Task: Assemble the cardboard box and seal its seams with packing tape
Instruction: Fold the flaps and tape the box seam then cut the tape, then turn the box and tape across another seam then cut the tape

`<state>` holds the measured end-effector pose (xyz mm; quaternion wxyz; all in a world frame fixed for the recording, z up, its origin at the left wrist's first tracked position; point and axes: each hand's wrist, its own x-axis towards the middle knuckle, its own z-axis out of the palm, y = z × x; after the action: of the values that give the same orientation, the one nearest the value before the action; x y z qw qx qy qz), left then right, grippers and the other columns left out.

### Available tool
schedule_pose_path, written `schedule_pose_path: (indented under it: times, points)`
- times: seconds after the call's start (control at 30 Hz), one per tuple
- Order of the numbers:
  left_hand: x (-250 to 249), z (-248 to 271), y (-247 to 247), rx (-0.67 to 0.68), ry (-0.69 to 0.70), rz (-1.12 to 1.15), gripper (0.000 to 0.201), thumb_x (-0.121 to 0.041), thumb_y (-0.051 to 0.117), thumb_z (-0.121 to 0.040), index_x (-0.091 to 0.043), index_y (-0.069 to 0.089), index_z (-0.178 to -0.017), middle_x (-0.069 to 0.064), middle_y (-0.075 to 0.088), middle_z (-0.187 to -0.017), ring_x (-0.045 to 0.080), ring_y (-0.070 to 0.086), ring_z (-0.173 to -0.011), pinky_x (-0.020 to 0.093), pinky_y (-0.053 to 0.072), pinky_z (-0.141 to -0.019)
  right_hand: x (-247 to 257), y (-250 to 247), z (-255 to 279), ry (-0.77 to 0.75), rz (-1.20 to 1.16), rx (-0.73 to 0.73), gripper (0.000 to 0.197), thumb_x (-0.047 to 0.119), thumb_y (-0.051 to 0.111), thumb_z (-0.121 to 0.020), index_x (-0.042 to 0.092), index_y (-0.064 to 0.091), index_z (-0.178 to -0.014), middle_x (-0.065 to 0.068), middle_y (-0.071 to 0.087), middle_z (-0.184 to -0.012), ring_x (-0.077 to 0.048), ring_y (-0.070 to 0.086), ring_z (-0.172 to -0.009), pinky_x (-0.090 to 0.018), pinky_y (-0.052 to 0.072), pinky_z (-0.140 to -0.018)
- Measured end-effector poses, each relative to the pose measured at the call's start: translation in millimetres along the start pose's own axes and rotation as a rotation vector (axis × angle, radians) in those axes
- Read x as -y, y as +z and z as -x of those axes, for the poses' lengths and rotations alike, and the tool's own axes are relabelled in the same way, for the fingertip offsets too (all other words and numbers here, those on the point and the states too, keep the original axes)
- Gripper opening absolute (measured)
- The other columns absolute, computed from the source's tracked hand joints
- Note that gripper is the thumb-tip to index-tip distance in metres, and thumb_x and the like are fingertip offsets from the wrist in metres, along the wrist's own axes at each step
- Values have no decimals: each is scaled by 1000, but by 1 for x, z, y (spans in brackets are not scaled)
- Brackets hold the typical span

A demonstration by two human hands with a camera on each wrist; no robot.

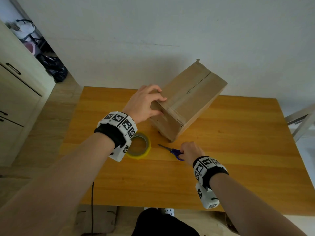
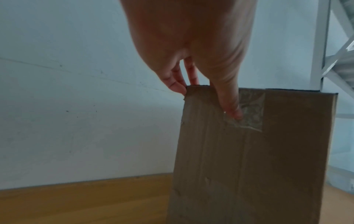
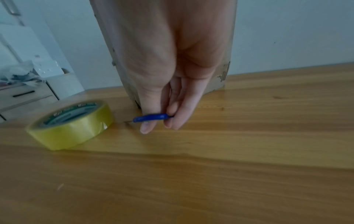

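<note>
Nearest the tabletop's [image 1: 238, 167] front edge, the right hand [image 1: 191, 151] is pinching the blue handles of the scissors [image 1: 172, 151], its grip curling round them. Beside them toward the left edge, the tape roll [image 3: 70, 127] is lying flat. Farther back, the cardboard box [image 1: 185, 101] is standing tilted on one edge, taped along its seam, while the left hand [image 1: 144, 103] is gripping its near top corner, thumb [image 2: 229, 104] pressing the tape patch [image 2: 250, 112].

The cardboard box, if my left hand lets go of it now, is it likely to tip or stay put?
Probably tips: the cardboard box stands tilted on one lower edge, steadied only by the left hand. It likely feels light and fairly stiff, being closed and taped.
</note>
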<state>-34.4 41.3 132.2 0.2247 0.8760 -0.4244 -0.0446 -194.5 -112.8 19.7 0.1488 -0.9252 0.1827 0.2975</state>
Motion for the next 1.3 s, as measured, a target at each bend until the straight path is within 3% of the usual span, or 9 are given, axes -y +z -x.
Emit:
schedule_pose_path:
  times: [0.23,0.37,0.53,0.73,0.93,1.0,1.1,1.2,1.3]
  points:
    - [5,-8,1,24,-28,22,55,-32,78,-68,-19,60,-118,3,50,-134,20,43,-120,27,29,-98,2,16,-11,-34,48,15,15,22,57,-92,9,63,-99,-5,59,-87,-21,55,-74,-28,45,-63]
    - [8,-9,4,18,-33,47,64,-36,78,-66,-22,56,-125,0,58,-123,12,42,-108,22,28,-91,3,21,-15,-60,92,26,16,20,54,-94,8,62,-101,-5,55,-87,-21,52,-73,-29,42,-63]
    - [10,-9,7,34,-30,22,64,-36,79,-65,-23,55,-123,1,58,-116,16,44,-106,24,33,-90,5,27,-16,-99,132,-40,23,22,41,-101,9,59,-96,-9,52,-94,-20,47,-73,-29,39,-64]
    - [11,-12,9,69,-59,36,61,-36,78,-67,-25,52,-121,3,55,-116,18,49,-108,24,37,-89,4,30,-19,-101,94,-86,18,20,47,-97,14,49,-81,-4,51,-85,-20,50,-72,-28,42,-63]
    - [11,-13,13,52,-61,29,59,-25,78,-70,-24,51,-122,4,53,-114,17,51,-104,22,38,-86,7,32,-13,-153,65,-162,28,27,42,-100,9,60,-110,-6,59,-110,-25,62,-88,-33,51,-72]
    - [13,-14,16,45,-60,32,60,-22,78,-70,-26,50,-123,4,52,-114,17,52,-104,22,38,-86,12,27,-4,-233,59,-309,32,31,40,-100,10,63,-105,-4,62,-104,-25,65,-82,-34,52,-64]
    - [16,-16,18,47,-57,36,61,-17,77,-72,-27,48,-125,3,53,-116,17,53,-105,25,42,-89,20,8,15,-531,89,-853,31,30,47,-93,11,64,-75,-2,61,-72,-19,61,-58,-29,42,-43]
    - [16,-16,18,61,-51,70,63,-14,74,-75,-29,46,-129,1,57,-122,19,54,-112,29,43,-94,34,-23,31,-675,150,-1261,14,26,56,-92,12,58,-88,-5,61,-89,-19,57,-76,-30,41,-70]
    - [13,-15,14,93,-75,91,75,-13,72,-77,-35,36,-139,3,59,-123,23,57,-108,31,46,-90,41,-54,38,-463,24,-1348,27,38,53,-93,18,51,-110,-6,47,-119,-22,51,-107,-38,33,-97]
